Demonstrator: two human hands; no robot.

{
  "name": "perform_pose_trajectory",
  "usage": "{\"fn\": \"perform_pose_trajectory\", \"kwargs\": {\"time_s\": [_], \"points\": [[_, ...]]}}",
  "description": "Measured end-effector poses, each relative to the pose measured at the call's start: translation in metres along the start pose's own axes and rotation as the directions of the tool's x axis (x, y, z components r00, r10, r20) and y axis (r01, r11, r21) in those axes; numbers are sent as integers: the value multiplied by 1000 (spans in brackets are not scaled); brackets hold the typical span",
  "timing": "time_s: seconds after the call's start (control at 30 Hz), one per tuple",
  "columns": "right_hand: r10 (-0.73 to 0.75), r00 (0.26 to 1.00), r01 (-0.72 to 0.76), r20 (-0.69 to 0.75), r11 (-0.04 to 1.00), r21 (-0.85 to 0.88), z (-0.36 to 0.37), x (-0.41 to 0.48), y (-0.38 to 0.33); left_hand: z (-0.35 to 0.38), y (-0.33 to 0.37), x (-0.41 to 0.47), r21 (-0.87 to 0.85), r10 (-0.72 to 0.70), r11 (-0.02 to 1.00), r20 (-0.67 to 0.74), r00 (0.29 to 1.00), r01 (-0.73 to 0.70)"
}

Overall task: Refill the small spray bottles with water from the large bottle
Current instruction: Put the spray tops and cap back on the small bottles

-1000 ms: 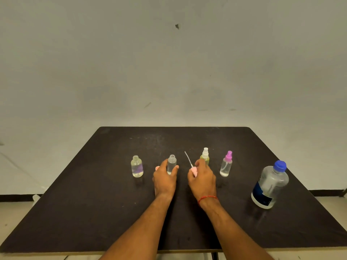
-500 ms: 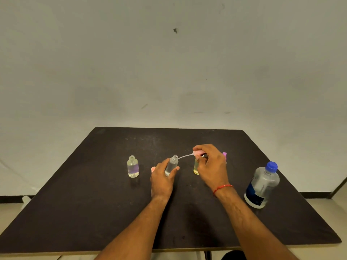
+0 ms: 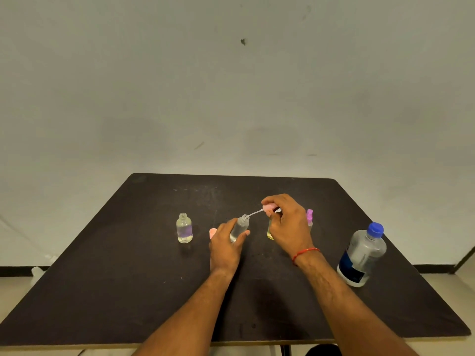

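Head view. The small clear spray bottle (image 3: 240, 227) sits just below frame centre, base apparently on the worktop (image 3: 128, 278). Its neck is open and its long axis is near upright, leaning a little toward upper right.

The left hand (image 3: 226, 246) has its fingers curled round the bottle's lower body. The right hand (image 3: 288, 224) pinches the pink spray head (image 3: 269, 208). The dip tube (image 3: 254, 214) slants down-left with its tip at the bottle mouth; whether it is inside is unclear.

Judgement: the bottle is light, smooth and easily tipped, so grip low on the body. The tube is thin and bendy, so steer it by the head.

The large bottle (image 3: 362, 255) stands capped at lower right, well apart. A second open small bottle (image 3: 184, 228) stands left of centre, and a purple-topped bottle (image 3: 309, 217) stands behind the right hand.
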State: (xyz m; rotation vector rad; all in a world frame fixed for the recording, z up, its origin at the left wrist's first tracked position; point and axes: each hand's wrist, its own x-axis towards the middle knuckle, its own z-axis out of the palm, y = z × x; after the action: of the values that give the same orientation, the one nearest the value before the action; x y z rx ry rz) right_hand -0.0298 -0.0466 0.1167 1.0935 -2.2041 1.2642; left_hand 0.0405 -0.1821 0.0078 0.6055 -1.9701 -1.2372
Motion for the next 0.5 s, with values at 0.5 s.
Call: {"fn": "perform_pose_trajectory", "kwargs": {"time_s": [0.5], "points": [[151, 931, -139, 332, 988, -59, 43, 14, 2, 2, -4, 1, -56, 52, 997, 48, 998, -49]]}}
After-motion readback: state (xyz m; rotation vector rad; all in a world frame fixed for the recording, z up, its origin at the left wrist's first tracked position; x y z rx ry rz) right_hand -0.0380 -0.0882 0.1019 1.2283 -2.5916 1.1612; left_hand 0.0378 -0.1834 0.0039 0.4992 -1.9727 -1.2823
